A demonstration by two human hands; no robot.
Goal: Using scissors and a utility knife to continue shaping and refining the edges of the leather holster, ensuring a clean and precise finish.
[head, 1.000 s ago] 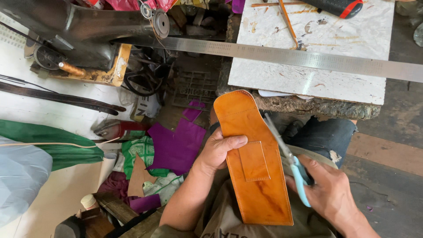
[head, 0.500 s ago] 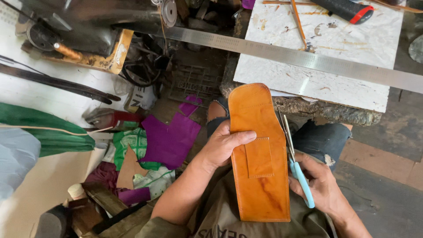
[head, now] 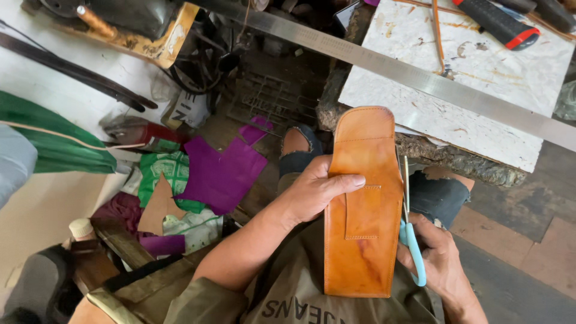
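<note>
The tan leather case [head: 364, 204] stands upright between the two hands. The left hand [head: 313, 195] grips its left edge, thumb laid across the front. The right hand [head: 441, 261], just beside its right edge, is closed on blue-handled scissors [head: 411, 231] whose blades run along that edge.

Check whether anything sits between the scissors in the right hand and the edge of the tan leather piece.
Nothing visible does. The scissors, held in the right hand, run right along the right edge of the tan leather piece. The left hand grips the opposite edge, thumb across the front, well away from the blades.
</note>
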